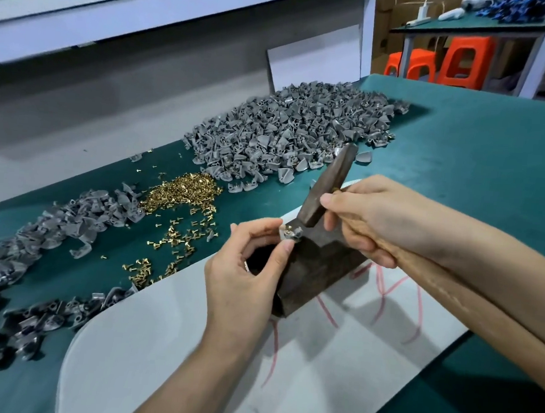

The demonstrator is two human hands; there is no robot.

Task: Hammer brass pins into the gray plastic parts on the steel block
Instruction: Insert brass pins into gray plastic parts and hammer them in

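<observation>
A dark steel block [311,271] stands on a white sheet at the middle of the green bench. On its far top corner sits a small gray plastic part [291,234] with a brass pin [288,229] standing in it. My left hand [246,269] pinches this part between thumb and fingertips. My right hand [371,217] grips a wooden-handled hammer, whose dark head [326,191] hangs tilted just above the part. A loose heap of brass pins [181,192] lies to the left.
A big pile of gray plastic parts [290,129] fills the far bench. Another heap of gray parts [49,244] runs along the left edge. The white sheet [188,346] bears red marks. Shelving rises behind, and orange stools [452,60] stand at far right.
</observation>
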